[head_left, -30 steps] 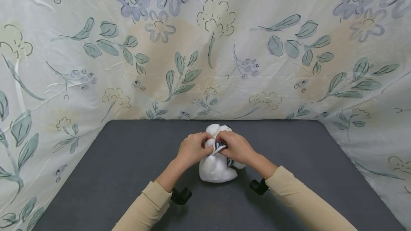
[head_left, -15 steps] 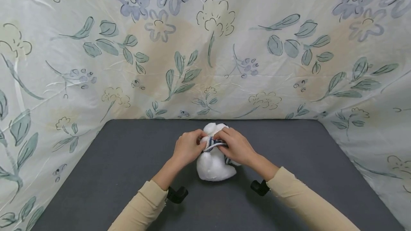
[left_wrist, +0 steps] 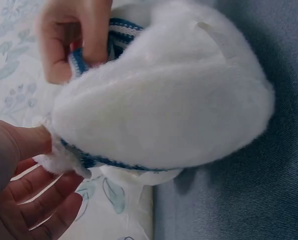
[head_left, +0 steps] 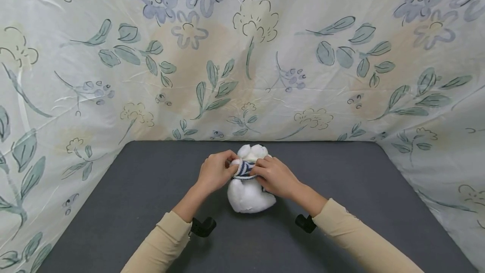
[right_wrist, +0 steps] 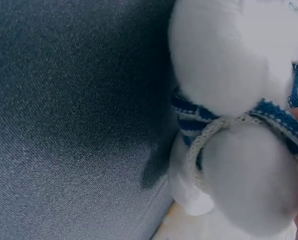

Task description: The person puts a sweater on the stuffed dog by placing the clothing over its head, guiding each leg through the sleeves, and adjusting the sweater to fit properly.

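A white plush toy [head_left: 248, 197] sits on the table with its rounded back towards me. Around its upper body is a blue-and-white striped knitted garment [head_left: 247, 169]. My left hand [head_left: 215, 172] pinches the garment's left edge; in the left wrist view its thumb lies on a white fluffy part and the other fingers spread beneath. On the other side, my right hand [head_left: 278, 177] pinches the knit between thumb and fingers. The right wrist view shows a plush limb [right_wrist: 251, 177] poking through a white-trimmed opening [right_wrist: 193, 155] in the knit. The toy's front is hidden.
The dark grey table [head_left: 159, 180] spreads around the toy. Behind it and at both sides hangs a floral cloth [head_left: 265, 75]. Black wrist devices, one at the left wrist [head_left: 203, 226] and one at the right [head_left: 305, 223], hang below the sleeves.
My left hand has moved to the left, and the toy has shifted slightly left too. The striped knit now shows wider between my hands.
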Demonstrator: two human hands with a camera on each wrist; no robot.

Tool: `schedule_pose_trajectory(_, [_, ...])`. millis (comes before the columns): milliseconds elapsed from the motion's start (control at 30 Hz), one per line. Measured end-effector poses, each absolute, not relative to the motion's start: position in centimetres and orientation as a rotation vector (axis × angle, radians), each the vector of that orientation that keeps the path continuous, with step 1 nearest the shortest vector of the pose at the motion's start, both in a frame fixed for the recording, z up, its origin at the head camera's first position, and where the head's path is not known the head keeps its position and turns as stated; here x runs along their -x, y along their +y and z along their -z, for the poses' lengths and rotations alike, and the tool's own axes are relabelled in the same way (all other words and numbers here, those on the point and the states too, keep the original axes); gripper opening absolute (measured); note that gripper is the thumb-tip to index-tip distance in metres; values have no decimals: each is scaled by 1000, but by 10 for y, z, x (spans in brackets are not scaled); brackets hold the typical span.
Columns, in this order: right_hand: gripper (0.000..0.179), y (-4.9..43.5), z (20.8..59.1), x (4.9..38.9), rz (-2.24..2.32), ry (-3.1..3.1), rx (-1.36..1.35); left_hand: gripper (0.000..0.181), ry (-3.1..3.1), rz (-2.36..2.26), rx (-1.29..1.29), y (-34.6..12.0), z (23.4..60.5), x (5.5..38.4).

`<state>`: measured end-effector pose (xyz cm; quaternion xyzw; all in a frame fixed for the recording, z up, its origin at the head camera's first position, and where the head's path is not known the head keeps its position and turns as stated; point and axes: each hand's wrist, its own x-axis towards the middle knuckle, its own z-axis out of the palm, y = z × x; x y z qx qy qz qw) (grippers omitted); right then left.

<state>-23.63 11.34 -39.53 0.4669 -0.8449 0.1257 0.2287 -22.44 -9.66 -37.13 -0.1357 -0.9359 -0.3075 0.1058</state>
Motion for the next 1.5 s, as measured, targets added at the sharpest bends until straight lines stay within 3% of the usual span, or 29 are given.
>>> schedule_pose_trajectory(433, [7,111,394,233,-239,-2390,-1255,8,-2735,1005,352,-103,372,229])
schedule_pose_trajectory(700, [19,102,386,233,-381,-2408,-1100,13,-2742,1074,322,-100,374,225])
schedule_pose_trajectory(933, [40,91,387,236,-336,-2440,-1096,28,-2761,1087,338,-96,377,218])
schedule_pose_trajectory(1500, [38,81,396,239,-308,-2515,-984,18,-2650,992,318,-97,381,214])
